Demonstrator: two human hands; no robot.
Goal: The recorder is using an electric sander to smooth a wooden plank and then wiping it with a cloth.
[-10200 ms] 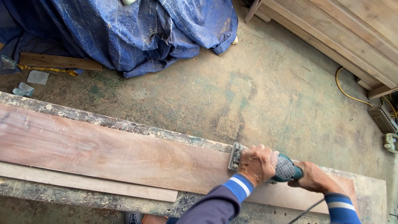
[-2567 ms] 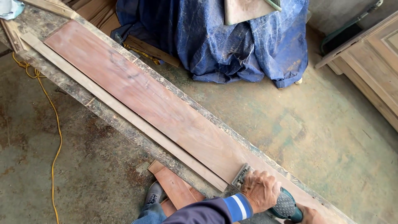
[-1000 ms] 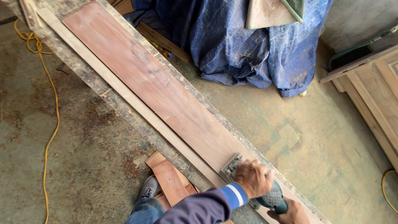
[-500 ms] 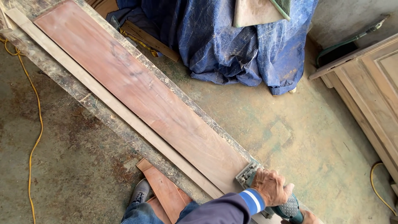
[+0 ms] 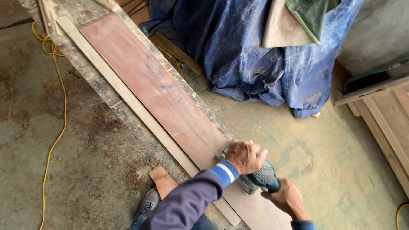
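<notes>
A long reddish wooden board [image 5: 145,81] lies on a dusty, narrow workbench [image 5: 91,76] that runs from the top left to the bottom right. On the board's near part sits a teal electric sander [image 5: 257,179]. My left hand [image 5: 245,156] presses down on the sander's front, over its pad. My right hand [image 5: 287,198] grips the rear handle. A thin pale wooden strip [image 5: 128,100] lies along the board's left side.
A blue tarp [image 5: 251,55] covers a pile beyond the bench, with a pale panel [image 5: 283,27] on top. A yellow cord [image 5: 57,110] trails over the concrete floor at left. Wooden furniture [image 5: 385,115] stands at right. My shoe [image 5: 147,204] and wood offcuts [image 5: 162,181] are under the bench.
The sander and both hands have slid up along the board, away from its near end. My view has swung, so the right hand shows more fully.
</notes>
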